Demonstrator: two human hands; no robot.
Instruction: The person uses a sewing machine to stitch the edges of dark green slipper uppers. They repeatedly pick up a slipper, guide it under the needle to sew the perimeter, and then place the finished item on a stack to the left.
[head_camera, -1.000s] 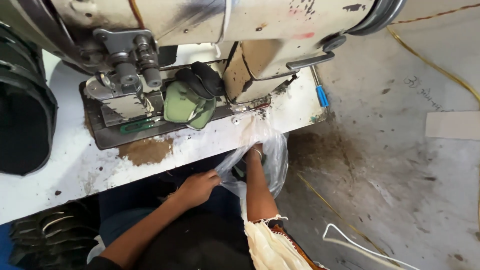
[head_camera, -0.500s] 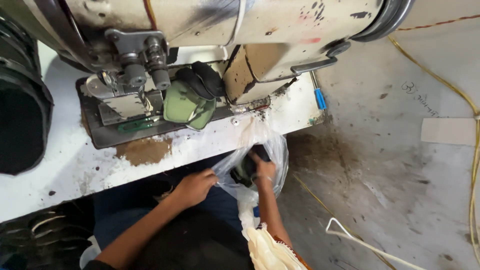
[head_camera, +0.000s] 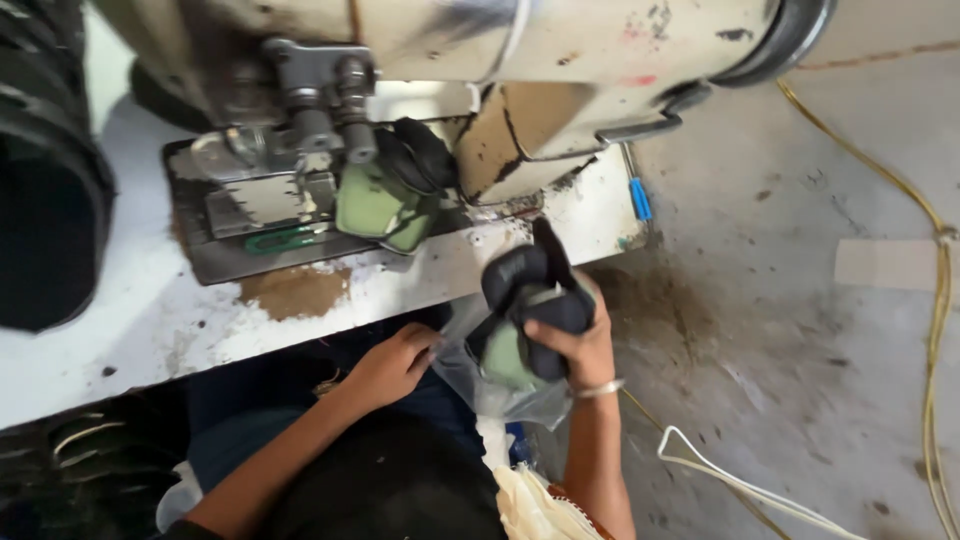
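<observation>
My right hand (head_camera: 580, 345) grips a black and green shoe upper (head_camera: 525, 300), lifted just above a clear plastic bag (head_camera: 490, 385) below the table edge. My left hand (head_camera: 395, 362) holds the bag's left side open. A second green and black upper (head_camera: 385, 195) lies on the metal bed of the sewing machine (head_camera: 500, 60), under its needle area. The machine's cream body fills the top of the view.
The worn white table (head_camera: 140, 320) has a brown stain (head_camera: 295, 290) near its front edge. A dark round object (head_camera: 45, 210) sits at far left. A yellow cord (head_camera: 935, 300) and a white cord (head_camera: 730, 480) lie on the concrete floor at right.
My right hand was inside the plastic bag; it has come up out of it holding the black and green upper. My left hand stays on the bag.
</observation>
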